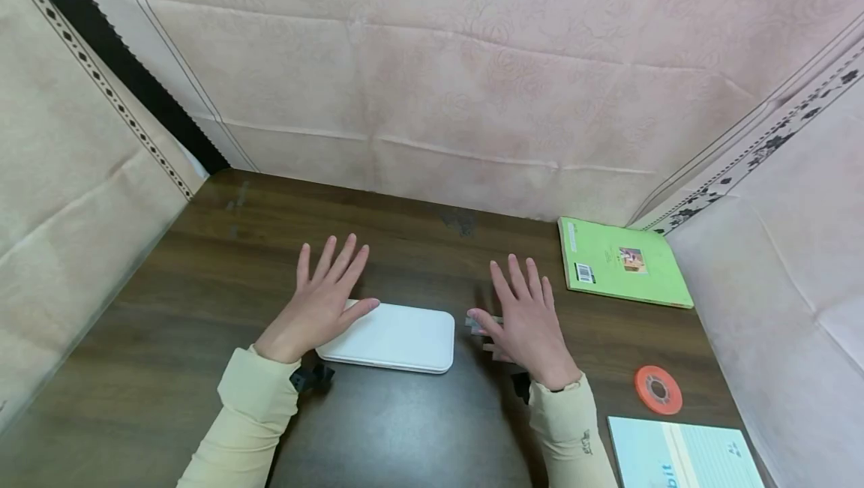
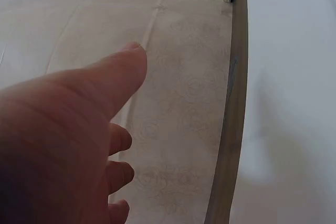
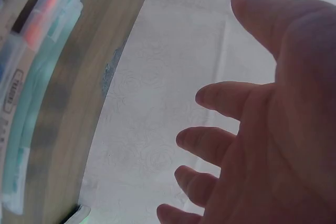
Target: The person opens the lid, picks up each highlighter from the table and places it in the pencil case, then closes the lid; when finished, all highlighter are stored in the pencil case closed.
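My left hand (image 1: 316,313) hovers over the left end of a flat white case with rounded corners (image 1: 408,338), its fingers spread and nothing held. Part of the case's far left corner is hidden behind that hand. To the right of the case, my right hand (image 1: 532,329) is also spread and holds nothing. Beneath it lie several marker pens (image 3: 39,72) with clear caps, some teal and one with orange; in the head view the hand covers most of them. The left wrist view shows a smooth white surface (image 2: 294,77) filling its right side.
A green book (image 1: 610,278) lies at the back right of the dark wooden table (image 1: 169,323). An orange tape-like ring (image 1: 658,390) and a light blue notebook (image 1: 675,450) lie at the front right. Pale patterned cloth (image 1: 439,83) hangs along the back and sides.
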`<state>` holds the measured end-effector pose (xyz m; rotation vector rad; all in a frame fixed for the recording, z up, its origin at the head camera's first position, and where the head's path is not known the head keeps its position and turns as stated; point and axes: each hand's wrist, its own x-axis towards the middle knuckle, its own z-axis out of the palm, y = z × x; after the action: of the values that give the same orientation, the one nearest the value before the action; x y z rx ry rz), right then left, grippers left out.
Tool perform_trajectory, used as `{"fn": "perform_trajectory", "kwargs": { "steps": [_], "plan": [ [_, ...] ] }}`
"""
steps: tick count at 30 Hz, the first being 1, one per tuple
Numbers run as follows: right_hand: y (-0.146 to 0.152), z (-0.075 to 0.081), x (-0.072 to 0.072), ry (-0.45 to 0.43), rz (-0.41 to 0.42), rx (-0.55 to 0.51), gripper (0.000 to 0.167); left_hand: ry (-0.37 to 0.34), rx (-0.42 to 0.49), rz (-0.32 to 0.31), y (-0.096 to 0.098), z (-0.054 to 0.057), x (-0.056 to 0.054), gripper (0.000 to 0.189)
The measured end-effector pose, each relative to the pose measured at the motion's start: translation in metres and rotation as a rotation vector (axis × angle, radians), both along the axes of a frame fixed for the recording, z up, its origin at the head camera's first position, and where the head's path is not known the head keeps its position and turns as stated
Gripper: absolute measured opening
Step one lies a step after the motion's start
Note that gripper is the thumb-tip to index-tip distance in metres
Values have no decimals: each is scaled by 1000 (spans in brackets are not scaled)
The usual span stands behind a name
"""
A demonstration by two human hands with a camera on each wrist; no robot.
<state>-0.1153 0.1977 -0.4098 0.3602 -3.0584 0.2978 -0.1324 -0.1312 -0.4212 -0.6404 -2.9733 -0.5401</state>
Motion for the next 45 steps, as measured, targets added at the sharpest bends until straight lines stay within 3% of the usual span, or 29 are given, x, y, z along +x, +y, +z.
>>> {"fn": "perform_trajectory", "kwargs": {
  "steps": [11, 17, 26, 32, 45],
  "plan": [
    [-8, 9, 6, 26, 85, -56, 88, -54, 59, 46, -15, 4, 3, 88],
    [-25, 3, 14, 69, 192, 13, 89, -198, 192, 15, -35, -12, 16, 94],
    [-46, -14, 18, -19, 326, 122, 97, -329, 338, 14, -44, -52, 33, 111],
    [-53, -20, 18, -53, 380, 169, 100, -304, 344, 0, -37, -67, 35, 119],
    [-55, -20, 3, -22, 484, 211, 85, -214, 343, 17, -34, -69, 33, 107]
  ]
}}
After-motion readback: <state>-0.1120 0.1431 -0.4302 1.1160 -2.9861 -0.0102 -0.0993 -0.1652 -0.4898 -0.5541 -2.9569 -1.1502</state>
